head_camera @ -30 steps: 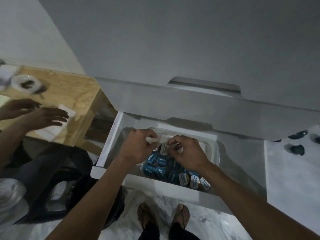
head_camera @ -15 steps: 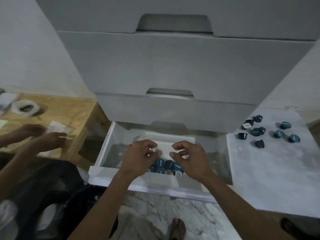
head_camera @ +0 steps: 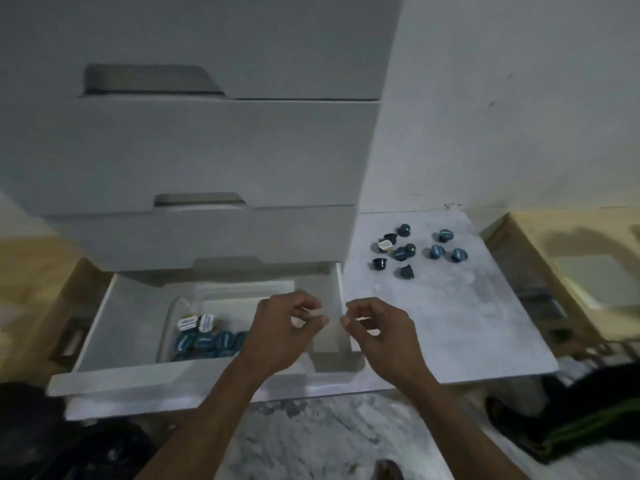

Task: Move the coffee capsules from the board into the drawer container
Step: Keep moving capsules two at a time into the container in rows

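Several blue coffee capsules [head_camera: 410, 252] lie scattered on the white marble board [head_camera: 450, 323] right of the cabinet. The bottom drawer [head_camera: 114, 327] is pulled out. Inside it a clear container [head_camera: 173, 317] holds several more blue capsules [head_camera: 207, 341], two of them showing white lids. My left hand [head_camera: 284, 330] hovers over the drawer's right part with loosely curled fingers and holds nothing. My right hand [head_camera: 381, 330] hangs just right of it, over the board's near left edge, fingers also loosely curled and empty.
A white cabinet with two closed drawers [head_camera: 194, 150] rises above the open one. A wooden surface [head_camera: 571, 271] lies right of the board. Dark objects [head_camera: 571, 410] sit on the marble floor at lower right and lower left.
Both hands have lifted out of the container and shifted right, towards the board. The view has swung right, so the board's capsules are now nearer the centre.
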